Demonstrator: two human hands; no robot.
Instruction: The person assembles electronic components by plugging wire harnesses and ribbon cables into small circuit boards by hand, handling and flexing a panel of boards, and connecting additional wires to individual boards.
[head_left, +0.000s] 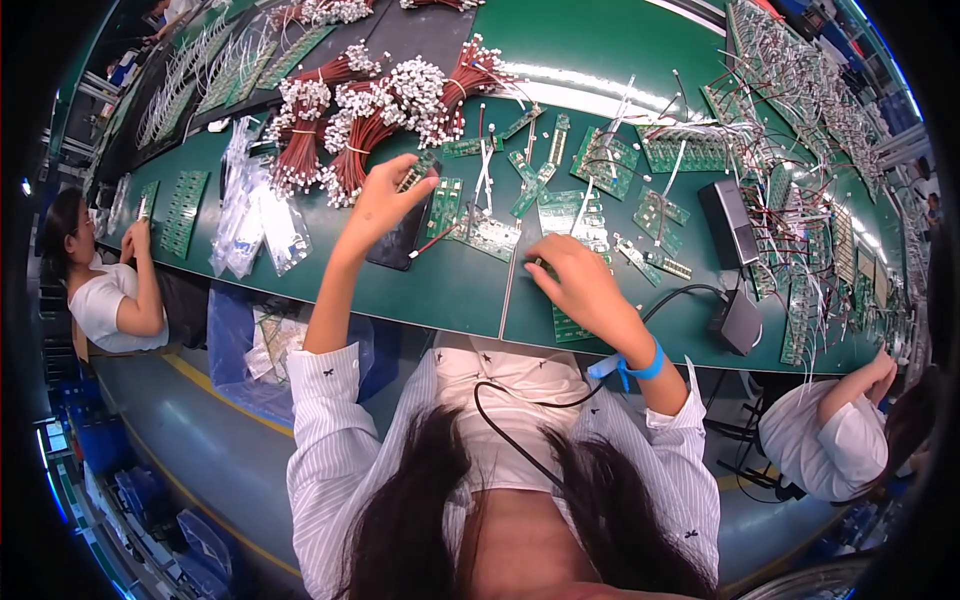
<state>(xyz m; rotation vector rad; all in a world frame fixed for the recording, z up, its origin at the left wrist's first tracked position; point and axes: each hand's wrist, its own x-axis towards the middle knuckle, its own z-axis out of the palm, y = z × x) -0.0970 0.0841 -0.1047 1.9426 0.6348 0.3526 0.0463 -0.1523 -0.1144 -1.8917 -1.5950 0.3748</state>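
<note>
My left hand (382,200) is raised over the bench, a small green circuit board (412,178) gripped between thumb and fingers. Below it lies a dark flat device (393,250), partly covered by my wrist. Close to the bench's near side, my right hand (572,272) is closed, with thumb and fingertips together at something small and dark that I cannot make out. Beyond that hand is a green and white circuit panel (580,218). Several small boards, among them a narrow one (560,140), lie scattered between and past my hands. A blue band (650,362) circles my right wrist.
Bundled red-brown wires with white connectors (362,125) lie at the far left, near clear plastic bags (250,215). Black power adapters (735,320) and wired boards (800,220) crowd the right. A blue-lined bin (235,350) stands below the bench. People sit at both sides.
</note>
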